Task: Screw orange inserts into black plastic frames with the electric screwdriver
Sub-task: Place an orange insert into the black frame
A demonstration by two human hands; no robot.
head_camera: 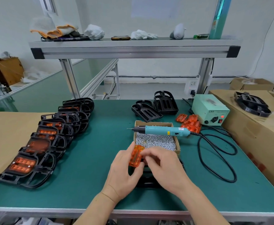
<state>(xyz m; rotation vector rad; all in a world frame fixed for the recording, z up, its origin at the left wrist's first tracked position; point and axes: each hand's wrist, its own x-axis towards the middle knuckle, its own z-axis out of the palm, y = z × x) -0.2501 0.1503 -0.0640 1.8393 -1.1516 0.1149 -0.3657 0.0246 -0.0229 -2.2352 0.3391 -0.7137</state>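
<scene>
Two hands on one orange insert (135,157), held just above the black frame (147,181) at the front of the tabletop (100,127).
Your left grip (123,169) pinches the insert's left edge. Your right grip (163,166) curls at its right edge, and whether it pinches cannot be told. Seat the insert flat and square in the frame, holes aligned, before reaching for the electric screwdriver (163,131) lying across the screw box (152,123); a tilted insert would likely cross-thread.

Only one view: the head camera looks forward and down from over the near edge of the green table (90,189), close above the left hand (123,172) and right hand (167,168), reaching the far shelf (133,51).
</scene>
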